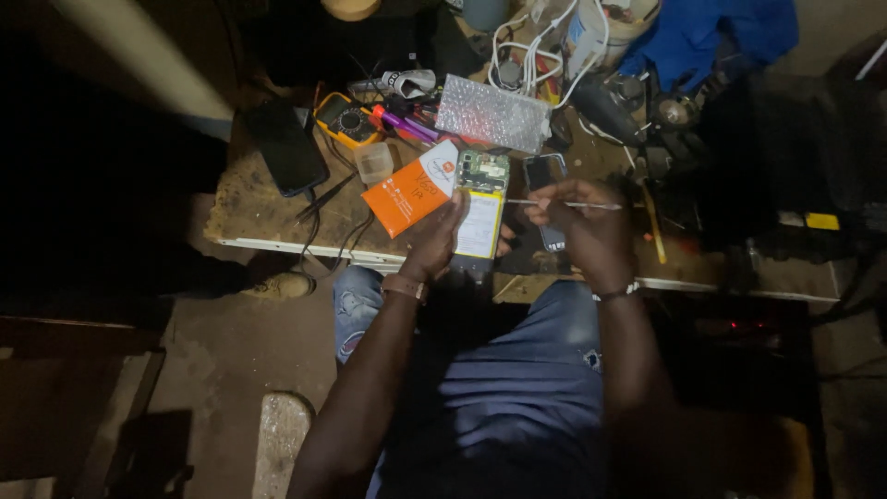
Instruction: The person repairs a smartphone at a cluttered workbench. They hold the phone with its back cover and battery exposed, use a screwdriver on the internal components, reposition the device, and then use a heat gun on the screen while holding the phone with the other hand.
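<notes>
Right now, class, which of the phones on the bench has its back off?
The phone in the left hand: circuit board and battery exposed. The black phone far left lies closed.

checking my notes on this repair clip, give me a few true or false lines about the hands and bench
1. The left hand holds an opened phone with its back off. True.
2. The right hand is empty. False: it holds a thin tool, tip towards the phone.
3. An orange box lies left of the phone. True.
4. A multimeter sits on the bench. True.
5. The bubble wrap lies on the person's lap. False: it lies on the bench, behind the phone.
</notes>
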